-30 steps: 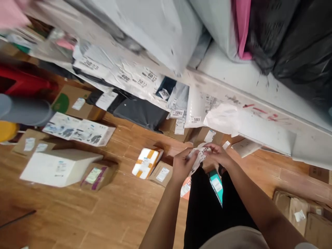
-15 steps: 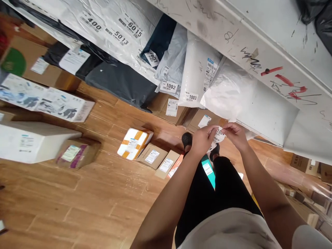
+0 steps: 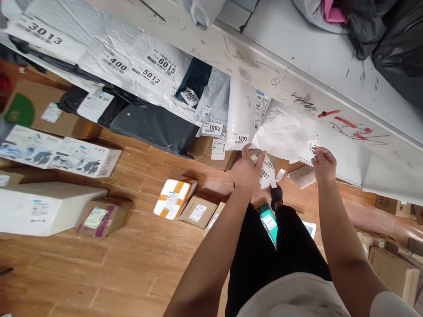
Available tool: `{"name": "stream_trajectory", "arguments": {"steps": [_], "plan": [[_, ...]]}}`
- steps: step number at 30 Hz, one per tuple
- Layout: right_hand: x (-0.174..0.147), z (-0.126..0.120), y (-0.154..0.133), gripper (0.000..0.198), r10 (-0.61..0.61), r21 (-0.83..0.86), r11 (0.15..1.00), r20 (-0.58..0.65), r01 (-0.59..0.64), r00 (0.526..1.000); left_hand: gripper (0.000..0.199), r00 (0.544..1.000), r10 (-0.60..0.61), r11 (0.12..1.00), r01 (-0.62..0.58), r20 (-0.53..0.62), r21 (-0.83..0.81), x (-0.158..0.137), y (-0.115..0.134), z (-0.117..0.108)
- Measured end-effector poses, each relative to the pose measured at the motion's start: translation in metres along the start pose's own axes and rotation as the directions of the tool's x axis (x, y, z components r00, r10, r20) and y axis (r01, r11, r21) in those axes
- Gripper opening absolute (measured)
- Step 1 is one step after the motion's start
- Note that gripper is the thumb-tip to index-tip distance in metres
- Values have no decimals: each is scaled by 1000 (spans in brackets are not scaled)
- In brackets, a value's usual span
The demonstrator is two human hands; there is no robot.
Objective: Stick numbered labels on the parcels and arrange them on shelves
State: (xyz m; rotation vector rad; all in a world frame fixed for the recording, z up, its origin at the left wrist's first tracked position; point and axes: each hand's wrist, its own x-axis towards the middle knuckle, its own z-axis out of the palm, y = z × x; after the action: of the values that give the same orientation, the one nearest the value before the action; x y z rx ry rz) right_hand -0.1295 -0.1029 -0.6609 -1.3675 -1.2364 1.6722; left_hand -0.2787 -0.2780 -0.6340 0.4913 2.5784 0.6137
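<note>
While the right hand [image 3: 325, 166] pinches a single label [image 3: 312, 149] by its edge before the lower shelf [image 3: 345, 156], the left hand [image 3: 245, 172] parts index finger and thumb beside a label strip [image 3: 265, 174], its grip there hidden. The step appears to be handling one separated label; the next move likely calls for a light edge hold. White and barcoded, the label shows 1004 turned sideways, near a whitish plastic parcel [image 3: 277, 137].

We see a wooden floor [image 3: 148, 268]. On it sit a white box with orange tape [image 3: 173, 200], a brown box with purple tape [image 3: 103, 216] and a teal package [image 3: 269, 222]. On our low white shelf [image 3: 350, 156] lie a gray bag marked 1002 [image 3: 216, 99] and a white bag marked 1003 [image 3: 241, 108]. Our upper shelf [image 3: 291, 57] has a black bag [image 3: 401, 57].
</note>
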Motion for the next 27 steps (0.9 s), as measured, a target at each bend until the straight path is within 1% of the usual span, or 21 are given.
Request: {"name": "stream_trajectory", "arguments": {"steps": [1, 2, 4, 6, 7, 8, 10, 12, 14, 16, 18, 20, 21, 22, 23, 24, 25, 26, 27], "plan": [[5, -2, 2, 30, 24, 33, 999, 28, -25, 999, 51, 1000, -13, 1000, 13, 8, -11, 10, 2, -2], [8, -1, 4, 31, 44, 48, 998, 70, -47, 997, 47, 1000, -14, 1000, 15, 26, -27, 20, 4, -4], [7, 7, 10, 34, 63, 49, 996, 146, -71, 987, 25, 997, -5, 996, 11, 74, -85, 36, 8, -5], [-1, 19, 15, 35, 72, 51, 995, 220, -85, 973, 8, 994, 9, 982, 12, 112, -189, 41, 8, -4], [-6, 24, 17, 35, 71, 51, 995, 251, -87, 965, 8, 991, 22, 968, 12, 131, -250, 39, 6, -2], [-11, 28, 19, 35, 73, 51, 995, 279, -91, 958, 11, 988, 42, 950, 7, 148, -311, 33, 2, 0], [-21, 35, 20, 35, 73, 27, 996, 346, -88, 935, 17, 981, 84, 913, -5, 174, -409, 15, -7, 4], [-27, 40, 20, 34, 68, -23, 998, 434, -64, 899, 20, 981, 99, 883, -8, 169, -469, -6, -16, 10], [-28, 46, 21, 35, 63, -22, 998, 493, -59, 868, 19, 986, 84, 860, 2, 146, -511, -25, -19, 14], [-25, 48, 23, 42, 65, 79, 990, 489, -119, 870, 18, 988, 63, 831, 25, 139, -556, -36, -13, 19], [-23, 43, 25, 52, 76, 227, 955, 436, -191, 897, 16, 989, 63, 787, 35, 137, -616, -37, 3, 25], [-27, 26, 28, 60, 86, 317, 921, 397, -225, 914, 14, 989, 79, 751, 23, 124, -660, -32, 25, 31], [-31, 14, 30, 63, 103, 316, 915, 419, -252, 902, 12, 988, 92, 740, 12, 120, -672, -27, 36, 33], [-38, 1, 33, 66, 128, 286, 914, 469, -287, 874, 11, 986, 108, 734, 8, 129, -679, -22, 44, 34], [-46, -11, 36, 70, 183, 205, 914, 563, -351, 806, 11, 980, 125, 729, 16, 157, -684, -17, 49, 34], [-54, -22, 40, 72, 249, 101, 905, 661, -414, 707, 13, 971, 137, 724, 37, 196, -688, -14, 49, 33], [-62, -29, 44, 71, 291, 31, 897, 711, -441, 640, 17, 962, 126, 727, 78, 244, -682, -11, 45, 31], [-69, -33, 49, 69, 324, -28, 889, 744, -457, 584, 24, 951, 91, 738, 135, 296, -662, -10, 35, 28], [-75, -33, 54, 66, 347, -69, 883, 763, -465, 545, 33, 941, 44, 750, 191, 336, -633, -10, 20, 25]]}}
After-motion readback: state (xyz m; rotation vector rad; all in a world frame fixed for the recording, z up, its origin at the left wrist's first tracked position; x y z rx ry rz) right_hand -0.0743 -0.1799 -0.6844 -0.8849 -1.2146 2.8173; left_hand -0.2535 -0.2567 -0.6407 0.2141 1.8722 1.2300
